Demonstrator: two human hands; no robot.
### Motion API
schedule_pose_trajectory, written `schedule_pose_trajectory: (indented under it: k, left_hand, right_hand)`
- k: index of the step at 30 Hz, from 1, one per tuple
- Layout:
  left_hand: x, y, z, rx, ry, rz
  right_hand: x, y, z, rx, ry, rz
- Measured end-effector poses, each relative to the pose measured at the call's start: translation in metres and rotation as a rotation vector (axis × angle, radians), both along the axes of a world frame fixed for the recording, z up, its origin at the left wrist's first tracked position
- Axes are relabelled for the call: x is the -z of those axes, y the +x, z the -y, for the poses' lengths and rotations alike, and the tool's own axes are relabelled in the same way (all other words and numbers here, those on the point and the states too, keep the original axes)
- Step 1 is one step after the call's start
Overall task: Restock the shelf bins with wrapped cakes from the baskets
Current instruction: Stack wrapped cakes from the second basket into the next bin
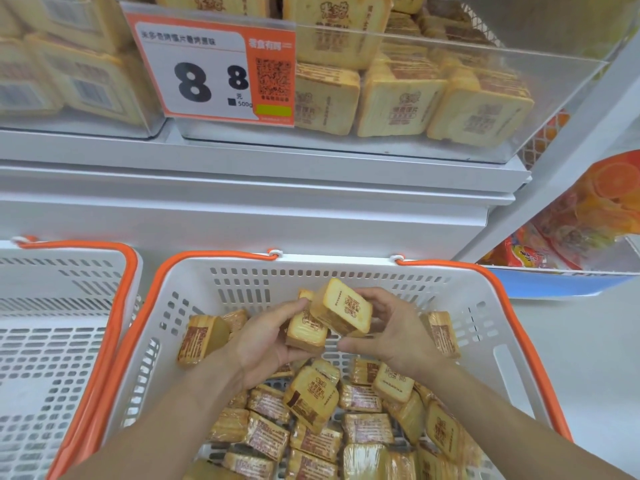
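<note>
The left hand's fingers curl round one cake and the right hand's fingers curl round another cake, both held up over the middle of the basket. I think it is best to hold them snug but not squash them, then lift both up to the bin on the shelf above. The cakes are flat, golden squares in clear wrap with red print.
</note>
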State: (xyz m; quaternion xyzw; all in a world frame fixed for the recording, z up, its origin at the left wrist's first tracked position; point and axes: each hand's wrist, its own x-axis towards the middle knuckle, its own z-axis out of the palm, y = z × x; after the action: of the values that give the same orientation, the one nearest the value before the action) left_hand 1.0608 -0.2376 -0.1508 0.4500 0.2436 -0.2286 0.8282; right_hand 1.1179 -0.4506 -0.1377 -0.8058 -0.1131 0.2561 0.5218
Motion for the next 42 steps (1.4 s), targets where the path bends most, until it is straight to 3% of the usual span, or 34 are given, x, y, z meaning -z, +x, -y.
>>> schedule_pose_trajectory:
  k: [5, 8, 12, 21, 27, 31, 34, 37, 42]
  left_hand:
    - [0.003, 0.002, 0.002, -0.001, 0.036, 0.064]
    - [0.000, 0.003, 0.005, 0.020, 0.060, 0.086]
    - [-0.002, 0.003, 0.009, 0.050, 0.102, 0.096]
    - [-0.006, 0.000, 0.008, 0.093, 0.167, 0.126]
    - [-0.007, 0.002, 0.000, 0.157, 0.095, 0.063]
    - [-0.026, 0.007, -0.009, 0.450, 0.177, 0.112]
    - [-0.045, 0.014, -0.011, 0.606, 0.304, 0.210]
    - [-0.068, 0.020, -0.008, 0.488, 0.486, 0.298]
    - [-0.109, 0.026, 0.015, 0.072, 0.754, 0.436]
  right_hand:
    - [-0.003, -0.003, -0.001, -0.069, -0.170, 0.088]
    - [-0.006, -0.009, -0.005, -0.074, -0.158, 0.032]
    - [-0.006, -0.014, -0.010, -0.054, -0.184, 0.092]
    - [-0.013, -0.015, -0.014, -0.228, -0.265, 0.228]
    - [-0.015, -0.009, -0.011, -0.288, -0.157, -0.019]
    - [-0.023, -0.002, -0.003, -0.334, -0.167, -0.162]
    - [-0.030, 0.002, -0.006, -0.288, 0.066, -0.358]
    - [-0.040, 0.006, -0.007, -0.231, 0.276, -0.438]
    - [-0.075, 0.015, -0.006, -0.127, 0.388, -0.276]
